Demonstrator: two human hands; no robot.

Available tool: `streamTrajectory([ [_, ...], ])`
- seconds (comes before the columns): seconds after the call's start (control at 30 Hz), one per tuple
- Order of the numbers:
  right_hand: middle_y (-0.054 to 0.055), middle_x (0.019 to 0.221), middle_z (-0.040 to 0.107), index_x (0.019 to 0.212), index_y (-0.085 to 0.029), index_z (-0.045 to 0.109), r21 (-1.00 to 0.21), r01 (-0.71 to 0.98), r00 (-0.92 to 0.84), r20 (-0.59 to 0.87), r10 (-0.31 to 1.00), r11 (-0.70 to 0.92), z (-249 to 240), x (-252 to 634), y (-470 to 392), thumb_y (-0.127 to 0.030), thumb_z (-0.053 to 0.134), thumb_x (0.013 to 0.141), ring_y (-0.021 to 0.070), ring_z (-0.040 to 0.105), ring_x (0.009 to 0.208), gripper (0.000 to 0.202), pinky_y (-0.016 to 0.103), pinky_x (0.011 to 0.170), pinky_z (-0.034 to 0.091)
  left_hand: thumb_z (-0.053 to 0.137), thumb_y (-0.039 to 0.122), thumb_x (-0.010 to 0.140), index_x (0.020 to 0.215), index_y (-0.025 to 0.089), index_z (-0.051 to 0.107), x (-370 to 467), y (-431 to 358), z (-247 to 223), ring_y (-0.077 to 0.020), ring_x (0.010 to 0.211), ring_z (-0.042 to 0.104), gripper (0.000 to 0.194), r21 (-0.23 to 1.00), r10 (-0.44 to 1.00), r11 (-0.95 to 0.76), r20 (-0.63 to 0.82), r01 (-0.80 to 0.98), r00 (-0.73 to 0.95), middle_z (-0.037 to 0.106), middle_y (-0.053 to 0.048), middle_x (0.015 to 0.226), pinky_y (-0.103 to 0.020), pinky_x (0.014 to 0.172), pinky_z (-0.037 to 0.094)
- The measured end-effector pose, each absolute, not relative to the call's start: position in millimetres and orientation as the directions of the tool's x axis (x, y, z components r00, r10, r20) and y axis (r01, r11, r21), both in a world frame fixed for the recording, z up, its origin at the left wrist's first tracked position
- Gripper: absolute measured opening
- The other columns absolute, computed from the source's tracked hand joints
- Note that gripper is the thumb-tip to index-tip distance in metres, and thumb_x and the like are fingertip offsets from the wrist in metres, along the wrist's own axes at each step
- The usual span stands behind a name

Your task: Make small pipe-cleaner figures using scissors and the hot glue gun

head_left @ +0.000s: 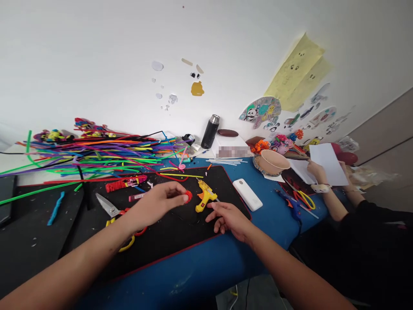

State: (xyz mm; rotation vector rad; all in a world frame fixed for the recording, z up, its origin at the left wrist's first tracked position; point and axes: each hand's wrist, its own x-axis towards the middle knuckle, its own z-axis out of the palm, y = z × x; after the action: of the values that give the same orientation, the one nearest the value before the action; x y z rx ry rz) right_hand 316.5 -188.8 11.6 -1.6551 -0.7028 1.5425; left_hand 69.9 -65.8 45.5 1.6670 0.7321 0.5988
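While the left hand (164, 200) pinches a red piece (189, 196) above the black mat (167, 234), the right hand (230, 218), loosely open, seemingly empty, hovers by the yellow glue gun (207, 194) near the mat's right edge; piece looks formed, unattached.

- Small, rounded red piece (188, 196), pinched in the fingertips of the left hand (161, 201) above the black mat (174, 241).
- Yellow glue gun (206, 193), lying on its side on the mat, nozzle pointing away, orange trigger (200, 196) leftward, rear near the right hand (230, 218).
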Motion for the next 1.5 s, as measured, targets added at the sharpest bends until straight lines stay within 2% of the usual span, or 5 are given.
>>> streamTrajectory([
  [0.27,0.012,0.099,0.081,0.115,-0.015,0.065,-0.777,-0.284,0.084,-0.603,0.793,-0.561,9.5,309.0,-179.7,-0.052,0.065,0.100,0.0107,0.068,0.049,0.040,0.017,0.039,0.044,0.073,0.049,0.078,0.082,0.020,0.070,124.6,-69.0,8.3,-0.0239,0.079,0.066,0.030,0.952,0.652,-0.108,-0.149,0.285,0.744,0.073,-0.003,0.081,-0.036,0.073,0.050],
  [0.5,0.009,0.092,0.080,0.109,-0.015,0.065,-0.806,-0.282,0.102,-0.565,0.819,-0.520,1.3,307.2,-177.3,-0.054,0.064,0.100,0.0095,0.065,0.048,0.040,0.016,0.039,0.043,0.083,0.051,0.071,0.083,0.019,0.068,136.6,-75.7,5.1,-0.0199,0.082,0.067,0.038,0.956,0.679,0.218,-0.292,0.194,0.674,0.069,-0.002,0.086,-0.035,0.076,0.058],
  [0.97,-0.005,0.054,0.051,0.072,-0.018,0.058,-0.881,-0.333,0.234,-0.421,0.876,-0.334,-10.6,291.7,-165.3,-0.079,0.065,0.085,0.0079,0.047,0.041,0.063,0.019,0.037,0.031,0.070,0.054,0.085,0.086,0.024,0.062,139.8,-108.7,21.4,-0.0241,0.080,0.072,0.031,0.998,0.692,0.059,-0.025,-0.023,0.721,0.075,-0.003,0.084,-0.041,0.084,0.057],
  [1.23,0.000,0.062,0.061,0.087,-0.015,0.072,-0.917,-0.319,0.158,-0.302,0.940,-0.241,-7.6,273.9,-153.8,-0.070,0.064,0.087,0.0118,0.053,0.050,0.056,0.020,0.039,0.036,0.069,0.047,0.091,0.088,0.025,0.066,114.9,-118.9,27.1,-0.0243,0.085,0.072,0.023,0.999,0.741,-0.024,0.043,-0.037,0.670,0.075,-0.003,0.087,-0.042,0.088,0.057],
  [1.5,0.003,0.079,0.072,0.105,-0.016,0.072,-0.926,-0.332,0.156,-0.240,0.958,-0.178,9.9,257.8,-124.7,-0.053,0.071,0.083,0.0156,0.067,0.059,0.043,0.021,0.045,0.041,0.080,0.061,0.079,0.086,0.025,0.070,68.8,-82.8,51.9,-0.0331,0.103,0.073,0.037,0.998,0.856,-0.056,0.048,0.000,0.515,0.081,-0.010,0.108,-0.050,0.094,0.058],
])
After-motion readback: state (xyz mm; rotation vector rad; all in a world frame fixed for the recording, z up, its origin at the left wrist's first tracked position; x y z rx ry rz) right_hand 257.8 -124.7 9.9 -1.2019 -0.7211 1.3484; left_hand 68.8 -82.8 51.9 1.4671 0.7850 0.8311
